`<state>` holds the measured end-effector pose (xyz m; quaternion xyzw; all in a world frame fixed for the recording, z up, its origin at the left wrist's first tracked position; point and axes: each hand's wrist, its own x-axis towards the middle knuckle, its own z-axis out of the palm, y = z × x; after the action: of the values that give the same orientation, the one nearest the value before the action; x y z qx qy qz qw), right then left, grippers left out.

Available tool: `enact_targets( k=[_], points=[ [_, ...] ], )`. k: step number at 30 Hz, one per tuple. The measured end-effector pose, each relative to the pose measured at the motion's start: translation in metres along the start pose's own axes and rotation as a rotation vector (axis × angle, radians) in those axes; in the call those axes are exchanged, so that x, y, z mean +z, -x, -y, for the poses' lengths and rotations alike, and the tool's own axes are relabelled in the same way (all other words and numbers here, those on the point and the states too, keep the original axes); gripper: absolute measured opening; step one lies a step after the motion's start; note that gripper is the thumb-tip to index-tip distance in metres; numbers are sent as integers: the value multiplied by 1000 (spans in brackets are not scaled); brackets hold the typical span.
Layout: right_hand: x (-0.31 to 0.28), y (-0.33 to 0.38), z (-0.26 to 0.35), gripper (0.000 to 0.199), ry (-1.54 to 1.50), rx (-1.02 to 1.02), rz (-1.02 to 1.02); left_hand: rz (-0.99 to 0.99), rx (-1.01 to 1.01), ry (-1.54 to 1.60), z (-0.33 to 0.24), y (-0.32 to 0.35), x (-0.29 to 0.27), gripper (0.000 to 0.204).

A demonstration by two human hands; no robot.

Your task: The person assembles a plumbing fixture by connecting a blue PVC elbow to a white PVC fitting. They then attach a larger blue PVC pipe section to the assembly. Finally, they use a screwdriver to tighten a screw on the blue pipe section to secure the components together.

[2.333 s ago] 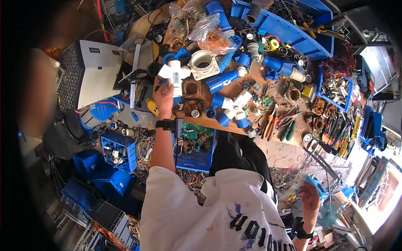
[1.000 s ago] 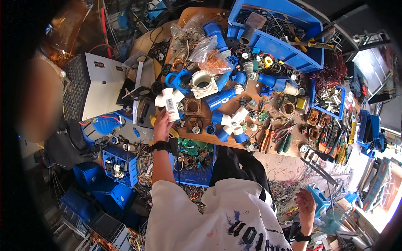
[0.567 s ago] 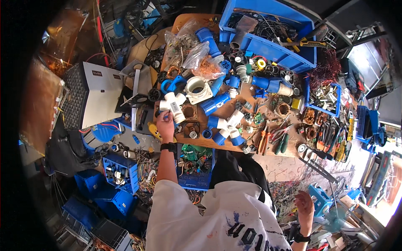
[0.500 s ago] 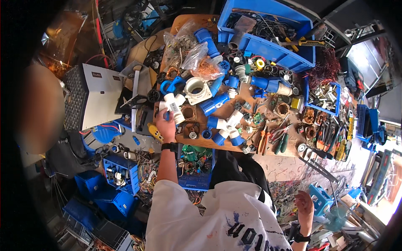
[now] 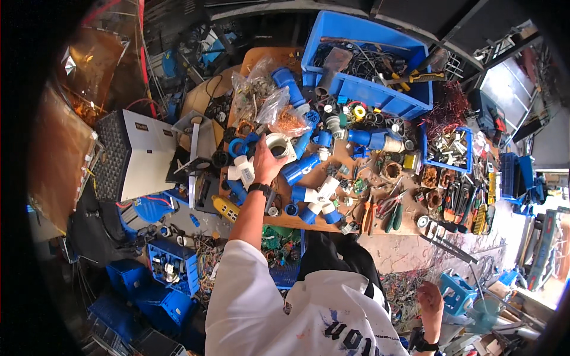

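Note:
My left hand [image 5: 267,161] reaches over the workbench and is closed around the near left side of a white round socket housing with a square flange [image 5: 285,146]. Just left of that hand lies a white multi-way splitter [image 5: 242,171], with blue ring-shaped parts [image 5: 238,146] behind it. To the right rests a blue cylindrical connector [image 5: 300,170], and nearer me a white splitter with blue ends [image 5: 320,199]. Away from the bench, my right hand [image 5: 430,298] hangs low at my right side, fingers loosely bent and nothing visible in them.
A large blue crate [image 5: 368,89] of cables and tools stands at the back. Pliers [image 5: 394,217] and screwdrivers lie to the right, beside a small blue bin [image 5: 446,160] of metal pieces. A pale cabinet [image 5: 148,155] is at left; a blue crate [image 5: 172,267] sits below.
My left hand has let go of the white splitter and moved right and away from me onto the square-flanged housing. The view has tilted slightly. My right hand stays low at my side.

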<state>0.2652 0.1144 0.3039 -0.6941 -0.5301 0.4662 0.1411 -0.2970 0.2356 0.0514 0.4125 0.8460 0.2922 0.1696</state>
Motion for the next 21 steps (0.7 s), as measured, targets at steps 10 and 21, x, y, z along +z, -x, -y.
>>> enact_targets(
  k=[10, 21],
  points=[
    [7, 3, -6, 30, -91, 9, -8, -302, 411, 36, -15, 52, -35, 105],
    [9, -4, -10, 30, -116, 6, 4, 90, -502, 1889, 14, 53, -62, 56]
  ],
)
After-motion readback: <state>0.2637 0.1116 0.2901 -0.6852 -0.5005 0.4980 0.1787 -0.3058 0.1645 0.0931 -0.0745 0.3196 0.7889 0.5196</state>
